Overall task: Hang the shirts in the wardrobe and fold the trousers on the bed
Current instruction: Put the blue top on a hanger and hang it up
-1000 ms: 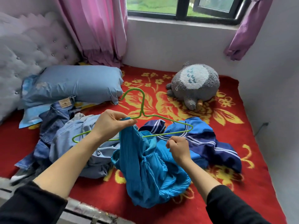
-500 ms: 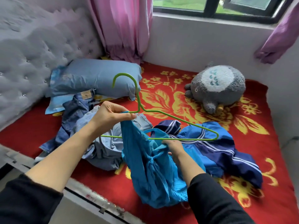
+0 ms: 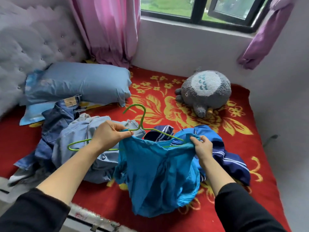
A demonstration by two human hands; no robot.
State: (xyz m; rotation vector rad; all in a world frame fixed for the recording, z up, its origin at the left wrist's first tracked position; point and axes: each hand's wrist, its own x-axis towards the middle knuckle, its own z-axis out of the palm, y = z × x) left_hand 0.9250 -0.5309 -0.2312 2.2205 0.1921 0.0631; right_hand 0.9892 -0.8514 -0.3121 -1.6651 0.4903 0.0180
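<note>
Pinching the green hanger [image 3: 142, 118] and one edge of the blue shirt [image 3: 158, 173], the left hand [image 3: 110, 134] was poised above the denim heap [image 3: 56, 124]. The shirt hung over the red bed cover [image 3: 267, 190], its other edge gripped in the curled fingers of the right hand [image 3: 201, 146]

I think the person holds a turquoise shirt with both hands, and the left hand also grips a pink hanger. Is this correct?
Not quite. The head view shows that the hanger is green, not pink. The rest stands: the left hand grips the hanger and pinches the turquoise shirt, and the right hand holds the shirt's other side.
</note>
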